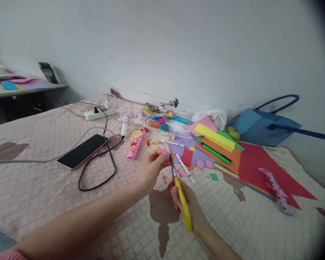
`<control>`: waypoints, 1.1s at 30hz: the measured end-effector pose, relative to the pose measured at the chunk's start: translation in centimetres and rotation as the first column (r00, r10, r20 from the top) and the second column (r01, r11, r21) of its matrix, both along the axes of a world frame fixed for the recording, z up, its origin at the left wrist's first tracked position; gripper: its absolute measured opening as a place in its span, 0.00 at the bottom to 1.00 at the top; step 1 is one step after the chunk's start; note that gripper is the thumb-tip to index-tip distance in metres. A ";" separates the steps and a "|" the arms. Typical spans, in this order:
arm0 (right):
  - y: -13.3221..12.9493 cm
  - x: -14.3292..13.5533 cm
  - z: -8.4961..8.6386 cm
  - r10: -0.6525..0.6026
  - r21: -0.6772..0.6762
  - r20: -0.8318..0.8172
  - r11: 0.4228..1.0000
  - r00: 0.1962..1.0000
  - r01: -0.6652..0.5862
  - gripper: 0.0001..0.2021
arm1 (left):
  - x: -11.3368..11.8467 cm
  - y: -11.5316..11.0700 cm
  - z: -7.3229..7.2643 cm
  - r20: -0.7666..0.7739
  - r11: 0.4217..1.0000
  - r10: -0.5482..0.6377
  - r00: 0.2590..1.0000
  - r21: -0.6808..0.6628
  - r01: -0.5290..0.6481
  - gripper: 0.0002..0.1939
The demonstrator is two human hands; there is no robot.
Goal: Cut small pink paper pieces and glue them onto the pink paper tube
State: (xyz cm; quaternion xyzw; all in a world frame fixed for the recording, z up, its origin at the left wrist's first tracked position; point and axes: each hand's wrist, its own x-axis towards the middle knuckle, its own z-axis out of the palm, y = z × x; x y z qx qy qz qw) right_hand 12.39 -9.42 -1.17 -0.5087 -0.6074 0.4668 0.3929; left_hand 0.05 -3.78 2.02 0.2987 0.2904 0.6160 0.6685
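My right hand [186,198] grips a pair of scissors [184,202] by yellow handles, with the metal blades pointing away from me. Close to the blades, my left hand [151,168] pinches a small piece of pink paper [166,151] between thumb and fingers. The paper lies right beside the blades; whether they are cutting into it I cannot tell. Just beyond my hands are small coloured scraps, a white marker [185,168], a red paper piece [187,157] and a rolled pink paper tube [135,147] with a yellow flower shape.
Left of my hands lie a dark-screened tablet [82,151], a looping black cable [115,167] and a power strip [100,113]. To the right are a purple sheet [197,157], red paper [265,164], a green marker [216,153], a decorated paper roll [277,191] and a blue bag [262,126].
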 end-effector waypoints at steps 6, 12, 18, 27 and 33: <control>0.1 -0.2 0.4 -0.027 -0.028 -0.021 0.999 0.999 0.026 0.23 | -0.1 0.0 -0.2 -0.003 1.000 -0.004 1.000 0.012 0.004 0.08; 0.0 -0.3 0.7 -0.052 -0.072 -0.030 0.996 0.998 0.050 0.23 | -0.1 0.1 -0.5 -0.001 1.000 -0.004 1.000 0.009 0.004 0.09; 0.1 -0.3 0.7 -0.073 -0.081 -0.070 0.994 0.995 0.067 0.23 | -0.1 0.2 -0.4 0.011 1.000 -0.013 1.000 0.013 0.012 0.09; -0.1 -0.2 0.8 -0.082 -0.080 -0.054 0.994 0.995 0.078 0.20 | -0.1 0.2 -0.4 -0.002 1.000 -0.003 1.000 -0.003 0.003 0.09; 0.0 -0.2 0.5 -0.082 -0.074 0.003 0.994 0.997 0.082 0.18 | -0.2 0.3 -0.3 -0.008 1.000 0.012 1.000 0.000 -0.012 0.09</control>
